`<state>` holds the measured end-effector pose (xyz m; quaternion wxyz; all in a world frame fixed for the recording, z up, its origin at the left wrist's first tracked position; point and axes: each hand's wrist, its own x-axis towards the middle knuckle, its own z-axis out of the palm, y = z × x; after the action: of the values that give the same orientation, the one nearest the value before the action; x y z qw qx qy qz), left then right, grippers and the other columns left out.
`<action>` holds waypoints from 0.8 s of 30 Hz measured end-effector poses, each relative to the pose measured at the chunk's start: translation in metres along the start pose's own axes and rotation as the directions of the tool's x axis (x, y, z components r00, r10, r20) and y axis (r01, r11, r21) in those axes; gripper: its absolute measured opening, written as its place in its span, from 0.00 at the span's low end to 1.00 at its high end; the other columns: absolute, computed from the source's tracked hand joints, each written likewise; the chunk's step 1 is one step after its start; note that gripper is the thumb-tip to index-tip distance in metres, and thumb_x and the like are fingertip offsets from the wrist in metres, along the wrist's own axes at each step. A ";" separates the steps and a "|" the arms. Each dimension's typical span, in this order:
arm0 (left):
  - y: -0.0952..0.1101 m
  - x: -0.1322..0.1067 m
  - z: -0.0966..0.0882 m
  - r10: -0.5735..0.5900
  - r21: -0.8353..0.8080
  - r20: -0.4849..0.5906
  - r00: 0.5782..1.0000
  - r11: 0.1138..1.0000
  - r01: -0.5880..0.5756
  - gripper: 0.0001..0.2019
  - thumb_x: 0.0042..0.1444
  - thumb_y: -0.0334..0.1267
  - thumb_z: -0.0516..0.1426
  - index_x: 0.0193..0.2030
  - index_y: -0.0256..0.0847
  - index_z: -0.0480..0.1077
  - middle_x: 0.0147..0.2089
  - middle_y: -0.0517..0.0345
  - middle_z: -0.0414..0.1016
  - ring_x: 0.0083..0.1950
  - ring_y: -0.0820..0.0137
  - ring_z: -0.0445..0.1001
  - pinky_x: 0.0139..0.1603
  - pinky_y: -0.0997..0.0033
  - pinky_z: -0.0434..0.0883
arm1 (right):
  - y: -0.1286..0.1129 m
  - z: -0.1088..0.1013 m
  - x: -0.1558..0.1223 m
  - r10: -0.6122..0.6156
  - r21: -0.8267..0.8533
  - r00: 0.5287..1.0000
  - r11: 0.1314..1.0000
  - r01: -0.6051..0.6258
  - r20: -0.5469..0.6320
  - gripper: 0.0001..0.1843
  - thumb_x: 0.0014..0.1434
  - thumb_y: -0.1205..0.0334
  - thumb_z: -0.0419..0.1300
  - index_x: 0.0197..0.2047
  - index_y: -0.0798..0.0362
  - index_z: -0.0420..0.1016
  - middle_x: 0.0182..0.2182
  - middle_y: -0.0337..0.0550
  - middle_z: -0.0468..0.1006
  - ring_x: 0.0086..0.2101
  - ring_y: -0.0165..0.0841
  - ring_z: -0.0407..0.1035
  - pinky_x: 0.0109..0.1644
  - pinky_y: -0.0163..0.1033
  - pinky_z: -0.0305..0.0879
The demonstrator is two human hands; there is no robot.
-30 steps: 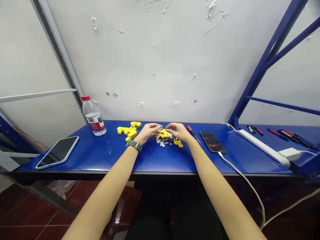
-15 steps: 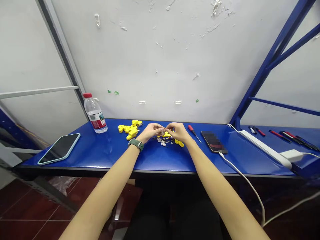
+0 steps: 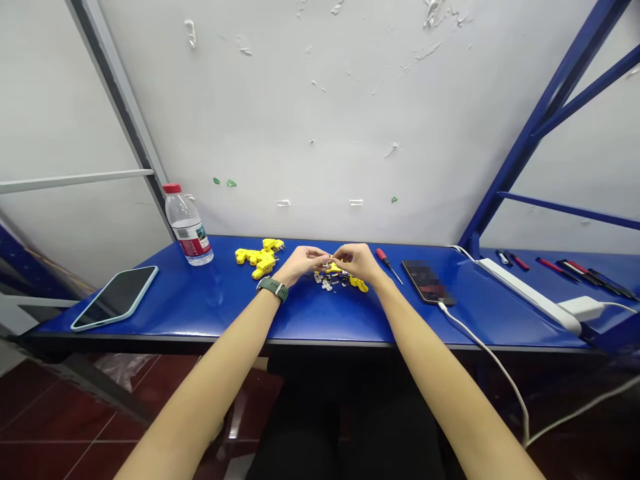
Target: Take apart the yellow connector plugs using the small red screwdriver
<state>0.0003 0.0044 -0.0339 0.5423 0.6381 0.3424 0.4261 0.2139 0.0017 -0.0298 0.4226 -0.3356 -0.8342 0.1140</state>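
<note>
My left hand (image 3: 303,262), with a green-banded watch (image 3: 273,288) at the wrist, pinches a small whitish part (image 3: 327,263) over the blue table. From the other side, the fingertips of my right hand (image 3: 358,261) are closed on that same part. Its exact kind is too small to make out. Beneath both hands lie yellow shell pieces (image 3: 359,284), small white pieces (image 3: 327,285) and dark bits. To the left of my left hand sits a cluster of yellow plastic units (image 3: 256,257). A red-handled screwdriver (image 3: 389,264) lies right of my right hand.
A water bottle (image 3: 188,227) stands at the back left, behind a light-cased phone (image 3: 116,297). On the right are a dark phone (image 3: 426,283) on a white cable, a white power strip (image 3: 530,295) and several pens (image 3: 585,275). A white wall rises behind the table.
Both hands stay together over the small parts, with only slight finger movement around the whitish part. The camera view has shifted a little.
</note>
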 end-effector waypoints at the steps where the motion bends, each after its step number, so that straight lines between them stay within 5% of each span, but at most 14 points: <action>1: 0.001 0.000 0.001 -0.006 0.001 0.003 1.000 1.000 0.006 0.27 0.43 0.53 0.75 0.42 0.32 0.81 0.38 0.44 0.85 0.40 0.61 0.83 0.51 0.58 0.79 | 0.000 0.000 0.000 0.005 0.007 1.000 1.000 -0.005 0.003 0.08 0.59 0.62 0.63 0.31 0.54 0.82 0.26 0.41 0.82 0.27 0.30 0.72 0.33 0.34 0.66; 10: -0.002 0.001 0.004 -0.064 -0.027 -0.063 0.996 0.998 0.063 0.21 0.41 0.46 0.76 0.36 0.31 0.81 0.33 0.48 0.83 0.38 0.62 0.83 0.50 0.58 0.80 | -0.001 0.004 0.002 -0.008 -0.039 0.999 0.999 0.010 0.048 0.08 0.61 0.62 0.65 0.33 0.54 0.84 0.29 0.42 0.83 0.28 0.30 0.73 0.35 0.34 0.66; 14: 0.000 0.005 0.002 -0.029 -0.061 -0.228 0.973 0.998 0.016 0.16 0.47 0.42 0.73 0.36 0.32 0.79 0.34 0.47 0.84 0.38 0.63 0.83 0.51 0.57 0.80 | 0.003 -0.003 0.002 0.089 -0.100 0.991 0.992 -0.079 0.097 0.06 0.61 0.66 0.65 0.38 0.53 0.85 0.35 0.45 0.86 0.34 0.33 0.76 0.39 0.35 0.67; 17: 0.001 0.007 -0.004 0.006 -0.044 -0.355 0.935 0.999 -0.023 0.15 0.51 0.41 0.71 0.40 0.34 0.77 0.39 0.45 0.84 0.39 0.63 0.84 0.49 0.58 0.81 | 0.010 -0.010 -0.001 0.175 -0.195 0.963 0.971 -0.135 0.205 0.07 0.58 0.71 0.65 0.34 0.52 0.85 0.32 0.43 0.85 0.32 0.33 0.76 0.38 0.36 0.66; 21: 0.000 0.008 -0.012 0.095 0.241 -0.394 0.914 0.971 0.004 0.11 0.54 0.39 0.67 0.41 0.36 0.77 0.39 0.46 0.85 0.42 0.60 0.84 0.44 0.62 0.80 | 0.015 -0.011 -0.004 0.193 -0.293 0.943 0.950 -0.109 0.273 0.04 0.57 0.66 0.69 0.30 0.51 0.85 0.30 0.42 0.84 0.32 0.35 0.75 0.37 0.36 0.64; 24: 0.000 0.008 -0.016 0.234 0.504 -0.360 0.903 0.863 -0.022 0.05 0.55 0.37 0.65 0.37 0.37 0.79 0.39 0.49 0.85 0.44 0.61 0.83 0.49 0.63 0.78 | 0.016 -0.008 -0.004 0.180 -0.338 0.943 0.938 -0.078 0.281 0.04 0.58 0.64 0.69 0.31 0.50 0.85 0.32 0.43 0.85 0.34 0.36 0.75 0.37 0.36 0.63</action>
<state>-0.0107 0.0183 -0.0321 0.2493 0.6721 0.5003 0.4856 0.2287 0.0105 -0.0347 0.2182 -0.4327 -0.8730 0.0548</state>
